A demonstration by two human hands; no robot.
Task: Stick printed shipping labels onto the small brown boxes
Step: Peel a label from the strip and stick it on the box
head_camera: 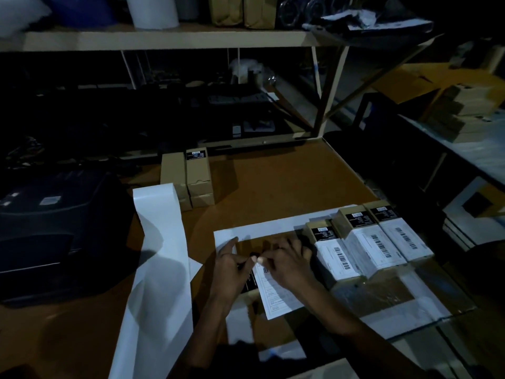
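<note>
Both hands meet over a small brown box (247, 292) near the front edge of the desk (273, 181). The left hand (229, 266) and right hand (287, 265) pinch the top edge of a white label (276, 294) with thumb and fingertips, the other fingers spread loosely. The label lies tilted across the box, overhanging it toward the front. It carries a barcode and ruled fields, but the print is too small to read. A black sticker shows on the box just left of the label; its text is illegible.

Just right of the hands, three labelled boxes (366, 242) sit side by side toward the desk's right edge, each with a white barcode label on top and a black sticker with white print at its far end, unreadable.

Toward the back of the desk stands a stack of plain boxes (188, 179), one with a black sticker on top. A long white backing strip (161, 258) curls from the black printer (54, 231) at the left edge to the front edge.
</note>
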